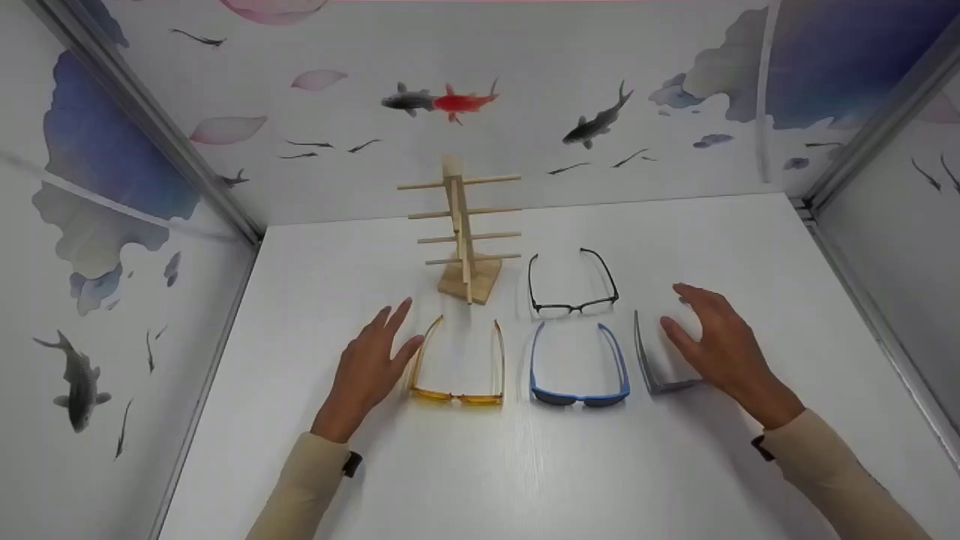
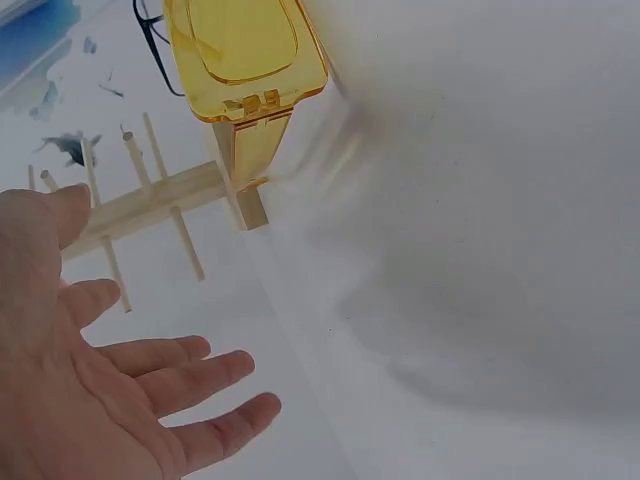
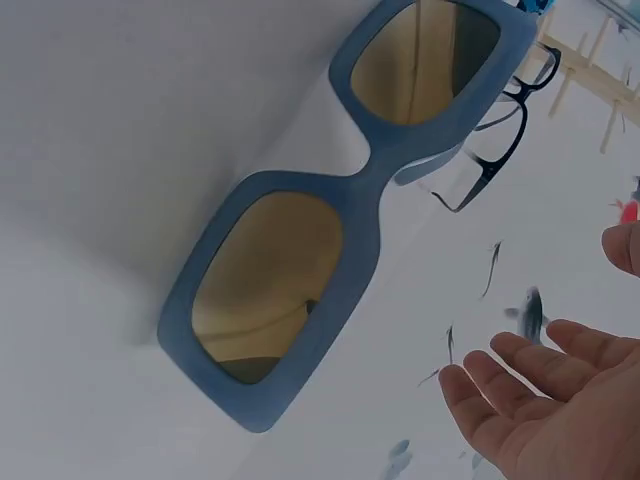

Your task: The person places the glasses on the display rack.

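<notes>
My left hand (image 1: pixel 367 367) hovers just left of the yellow-framed glasses (image 1: pixel 480 400), fingers spread and holding nothing. Yellow tinted lenses (image 2: pixel 245 45) fill the top of the left wrist view. Over the grey sunglasses (image 1: pixel 643 360) is my right hand (image 1: pixel 724 341), relaxed and empty, covering part of them from the head camera. Up close, the right wrist view shows these sunglasses (image 3: pixel 365 200) with a thick grey-blue frame and brownish reflecting lenses. Between the hands lie blue sunglasses (image 1: pixel 555 399) with dark lenses, temples unfolded and pointing away from me.
Black-rimmed glasses (image 1: pixel 574 308) lie unfolded behind the blue pair. A wooden display stand (image 1: pixel 463 217) with several crossbars rises from a square base at the back of the white table (image 1: pixel 480 480). Walls (image 1: pixel 510 45) printed with fish enclose the back and sides.
</notes>
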Demonstrator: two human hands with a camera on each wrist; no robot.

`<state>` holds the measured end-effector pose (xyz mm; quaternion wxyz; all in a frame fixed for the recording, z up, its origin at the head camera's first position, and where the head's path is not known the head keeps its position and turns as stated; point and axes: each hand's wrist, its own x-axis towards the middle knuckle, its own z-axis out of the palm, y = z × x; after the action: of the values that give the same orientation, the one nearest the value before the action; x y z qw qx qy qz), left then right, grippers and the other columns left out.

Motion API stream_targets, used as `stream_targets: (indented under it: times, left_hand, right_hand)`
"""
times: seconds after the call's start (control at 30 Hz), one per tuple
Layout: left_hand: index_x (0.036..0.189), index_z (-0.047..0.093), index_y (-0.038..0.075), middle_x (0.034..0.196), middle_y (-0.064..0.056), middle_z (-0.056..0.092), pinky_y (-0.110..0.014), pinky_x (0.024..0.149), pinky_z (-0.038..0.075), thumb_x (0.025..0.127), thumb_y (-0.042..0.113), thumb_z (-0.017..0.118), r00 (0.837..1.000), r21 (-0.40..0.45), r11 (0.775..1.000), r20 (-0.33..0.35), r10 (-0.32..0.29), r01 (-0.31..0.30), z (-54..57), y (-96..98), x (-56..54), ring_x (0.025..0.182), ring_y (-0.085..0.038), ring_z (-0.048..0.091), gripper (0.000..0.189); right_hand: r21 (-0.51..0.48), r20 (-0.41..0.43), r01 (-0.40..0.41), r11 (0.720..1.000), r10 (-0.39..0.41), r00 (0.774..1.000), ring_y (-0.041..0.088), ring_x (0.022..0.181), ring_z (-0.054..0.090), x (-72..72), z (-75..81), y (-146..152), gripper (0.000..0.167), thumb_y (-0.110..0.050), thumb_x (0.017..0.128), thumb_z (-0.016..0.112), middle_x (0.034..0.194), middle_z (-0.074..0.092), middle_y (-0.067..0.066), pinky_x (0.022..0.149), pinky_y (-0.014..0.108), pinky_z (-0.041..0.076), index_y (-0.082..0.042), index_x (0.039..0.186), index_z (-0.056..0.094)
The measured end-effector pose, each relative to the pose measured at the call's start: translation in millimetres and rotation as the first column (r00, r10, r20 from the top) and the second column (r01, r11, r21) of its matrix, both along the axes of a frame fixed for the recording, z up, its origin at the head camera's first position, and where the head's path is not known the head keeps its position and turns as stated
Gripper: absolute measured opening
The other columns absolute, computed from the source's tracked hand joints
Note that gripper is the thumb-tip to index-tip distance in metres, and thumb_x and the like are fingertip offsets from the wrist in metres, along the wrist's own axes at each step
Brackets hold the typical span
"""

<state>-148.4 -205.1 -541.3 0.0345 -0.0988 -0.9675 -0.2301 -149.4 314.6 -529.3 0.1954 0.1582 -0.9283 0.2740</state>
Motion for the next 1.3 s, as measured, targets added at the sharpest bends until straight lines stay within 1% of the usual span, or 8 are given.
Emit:
stream_targets:
  times: [0.17, 0.3, 0.43, 0.57, 0.8, 0.9, 1.13, 1.3]
  left_hand:
    - [0.159, 0.059, 0.010, 0.153, -0.023, 0.064, -0.062, 0.114, 0.052, 0.111, 0.032, 0.070, 0.999, 0.060, 0.998, -0.038, 0.007, -0.004, -3.7, -2.0, 5.9, 0.142, -0.042, 0.060, 0.054]
    - [0.150, 0.067, 0.005, 0.144, -0.021, 0.069, -0.059, 0.113, 0.053, 0.108, 0.026, 0.073, 1.000, 0.111, 0.994, -0.023, 0.019, -0.016, -5.2, -2.8, 9.2, 0.137, -0.040, 0.064, 0.047]
    - [0.146, 0.071, 0.005, 0.139, -0.017, 0.073, -0.057, 0.108, 0.057, 0.108, 0.022, 0.074, 0.999, 0.171, 0.985, 0.035, 0.028, -0.034, -6.2, -2.5, 10.6, 0.127, -0.038, 0.070, 0.041]
    - [0.142, 0.073, 0.004, 0.136, -0.016, 0.075, -0.053, 0.098, 0.062, 0.107, 0.016, 0.074, 0.997, 0.244, 0.969, 0.075, 0.013, -0.031, -7.7, -3.3, 10.9, 0.116, -0.034, 0.073, 0.037]
    - [0.138, 0.074, -0.001, 0.131, -0.018, 0.077, -0.049, 0.093, 0.064, 0.106, 0.011, 0.075, 0.996, 0.354, 0.935, 0.084, -0.043, 0.010, -14.6, -8.7, 10.4, 0.108, -0.028, 0.074, 0.034]
    - [0.136, 0.075, -0.002, 0.123, -0.015, 0.079, -0.048, 0.090, 0.064, 0.105, 0.010, 0.076, 0.995, 0.387, 0.922, 0.087, -0.053, 0.015, -15.2, -9.3, 10.0, 0.103, -0.025, 0.075, 0.033]
    - [0.133, 0.077, -0.001, 0.111, -0.009, 0.081, -0.033, 0.079, 0.061, 0.104, 0.009, 0.077, 0.988, 0.411, 0.911, 0.154, -0.022, -0.044, -14.8, -7.8, 11.1, 0.096, -0.021, 0.074, 0.031]
    - [0.132, 0.078, -0.001, 0.109, -0.010, 0.081, -0.026, 0.071, 0.060, 0.104, 0.008, 0.077, 0.976, 0.438, 0.894, 0.219, -0.003, -0.096, -16.3, -9.3, 13.7, 0.090, -0.021, 0.073, 0.029]
  right_hand:
    - [-0.032, 0.004, -0.026, 0.999, 0.027, 1.000, 0.045, 0.129, 0.066, 0.1, 1.2, -14, 0.051, -0.004, 0.096, 0.084, 0.138, 0.070, 0.027, 0.105, 0.065, 0.055, 0.007, 0.143, 0.066]
    - [-0.040, 0.006, -0.048, 0.998, 0.048, 0.999, 0.042, 0.124, 0.069, 1.0, 2.5, -26, 0.046, -0.003, 0.095, 0.084, 0.135, 0.072, 0.024, 0.101, 0.060, 0.059, 0.007, 0.138, 0.070]
    - [-0.047, 0.006, -0.068, 0.997, 0.068, 0.998, 0.038, 0.114, 0.072, 2.6, 4.1, -36, 0.041, -0.001, 0.094, 0.085, 0.130, 0.075, 0.022, 0.094, 0.056, 0.061, 0.006, 0.133, 0.073]
    - [-0.069, 0.031, -0.084, 0.994, 0.086, 0.996, 0.035, 0.115, 0.072, 3.5, 4.8, -46, 0.038, 0.000, 0.094, 0.084, 0.129, 0.076, 0.019, 0.090, 0.051, 0.062, 0.005, 0.130, 0.075]
    - [-0.124, 0.069, -0.152, 0.981, 0.162, 0.984, 0.030, 0.111, 0.073, 6.9, 3.5, -62, 0.037, 0.002, 0.094, 0.085, 0.125, 0.076, 0.017, 0.079, 0.049, 0.066, 0.003, 0.129, 0.075]
    - [-0.143, 0.085, -0.173, 0.974, 0.186, 0.979, 0.028, 0.109, 0.073, 9.1, 2.6, -70, 0.034, 0.001, 0.095, 0.084, 0.122, 0.077, 0.016, 0.077, 0.048, 0.066, 0.001, 0.128, 0.075]
    - [-0.201, 0.119, -0.216, 0.955, 0.243, 0.963, 0.029, 0.101, 0.073, 13.4, -1.3, -93, 0.031, 0.000, 0.096, 0.083, 0.118, 0.077, 0.011, 0.074, 0.038, 0.066, 0.000, 0.126, 0.076]
    - [-0.235, 0.179, -0.241, 0.942, 0.286, 0.941, 0.020, 0.096, 0.073, 17.9, -5.1, -110, 0.030, -0.004, 0.098, 0.083, 0.119, 0.077, 0.007, 0.070, 0.036, 0.064, -0.002, 0.128, 0.076]
